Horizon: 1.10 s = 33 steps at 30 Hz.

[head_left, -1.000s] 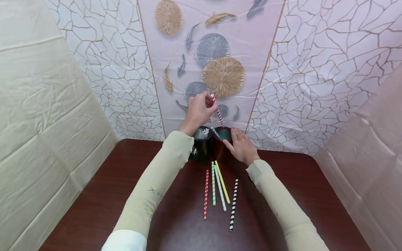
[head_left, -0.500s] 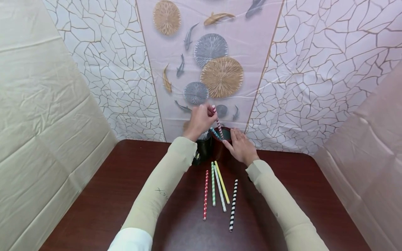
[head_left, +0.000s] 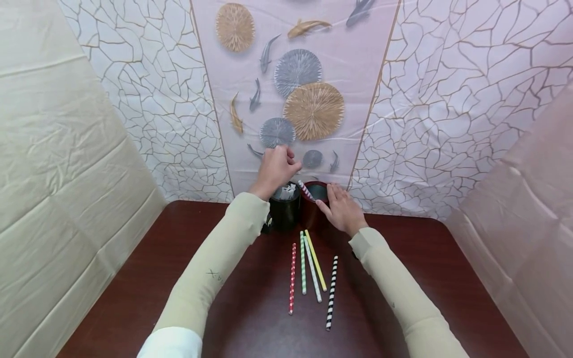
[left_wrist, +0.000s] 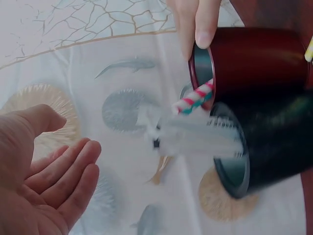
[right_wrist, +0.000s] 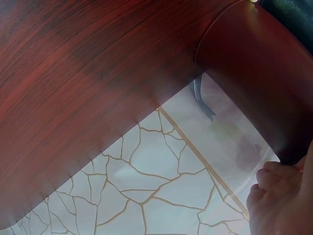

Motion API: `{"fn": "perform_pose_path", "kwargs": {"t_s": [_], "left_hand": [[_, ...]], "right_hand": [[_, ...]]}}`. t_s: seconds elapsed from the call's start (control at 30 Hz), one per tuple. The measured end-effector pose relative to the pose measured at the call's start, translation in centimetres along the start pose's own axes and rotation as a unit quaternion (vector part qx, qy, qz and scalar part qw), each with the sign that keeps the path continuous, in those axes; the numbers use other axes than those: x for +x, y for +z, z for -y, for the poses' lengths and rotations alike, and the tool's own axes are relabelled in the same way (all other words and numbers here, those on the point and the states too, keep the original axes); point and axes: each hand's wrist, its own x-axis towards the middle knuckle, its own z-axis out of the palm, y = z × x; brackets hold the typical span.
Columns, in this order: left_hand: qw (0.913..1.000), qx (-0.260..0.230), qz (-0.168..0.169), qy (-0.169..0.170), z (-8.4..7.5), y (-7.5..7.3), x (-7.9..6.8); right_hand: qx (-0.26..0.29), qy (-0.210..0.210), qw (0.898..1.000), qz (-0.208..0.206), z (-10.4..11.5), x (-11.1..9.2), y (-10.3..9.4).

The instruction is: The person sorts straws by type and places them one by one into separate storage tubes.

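Observation:
My left hand [head_left: 276, 169] is above the cups, and in the left wrist view its fingers are loosely curled with nothing between them. A pink-and-white striped paper straw [left_wrist: 193, 98] leans out of the dark red cup [head_left: 312, 216], with a bit of a teal straw [left_wrist: 195, 107] showing behind it. My right hand [head_left: 343, 211] holds that cup by its right side, fingers over the rim and thumb at the front. Touching the red cup on its left is a black cup [head_left: 285, 215] with crumpled white paper-like pieces [left_wrist: 195, 134] sticking out.
Several paper straws lie in front of the cups: red dotted [head_left: 292, 278], green striped [head_left: 303, 263], whitish [head_left: 312, 268], yellow [head_left: 316, 261] and black-and-white striped [head_left: 332, 293]. A patterned cloth wall [head_left: 313, 109] rises right behind the cups at the table's [head_left: 134, 278] far edge.
My left hand lowered the pink-and-white straw into the red cup, let go of it and moved slightly left. The straw now leans left against the rim. My right hand stayed put.

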Motion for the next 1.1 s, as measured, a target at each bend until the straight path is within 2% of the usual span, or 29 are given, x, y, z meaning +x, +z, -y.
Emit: {"fn": "perform_pose_path", "kwargs": {"t_s": [0.13,0.3,0.47,0.6,0.87,0.97,1.1], "left_hand": [[0.9995,0.029,0.013,0.001,0.0,-1.3,-0.4],[0.9979,0.046,0.045,0.007,-0.1,-2.6,-1.2],[0.9962,0.049,0.067,0.028,0.0,-3.4,-2.3],[0.9926,0.061,0.099,0.037,0.3,-3.7,-3.3],[0.9803,0.091,0.168,0.051,1.7,-3.1,-4.9],[0.9738,0.111,0.191,0.051,2.3,-2.5,-5.7],[0.9681,0.103,0.225,0.038,3.3,-1.2,-7.1]], "right_hand": [[-0.001,-0.002,1.000,-0.006,0.0,0.0,0.0],[-0.005,-0.006,1.000,-0.006,0.1,-0.1,-0.1],[-0.004,-0.007,1.000,-0.006,0.1,-0.2,-0.2],[-0.004,-0.008,1.000,-0.005,0.2,-0.3,-0.3],[-0.001,-0.009,1.000,-0.004,0.3,-0.3,-0.3],[0.001,-0.010,1.000,-0.006,0.3,-0.3,-0.3],[0.000,-0.012,1.000,-0.008,0.1,-0.2,-0.1]]}}
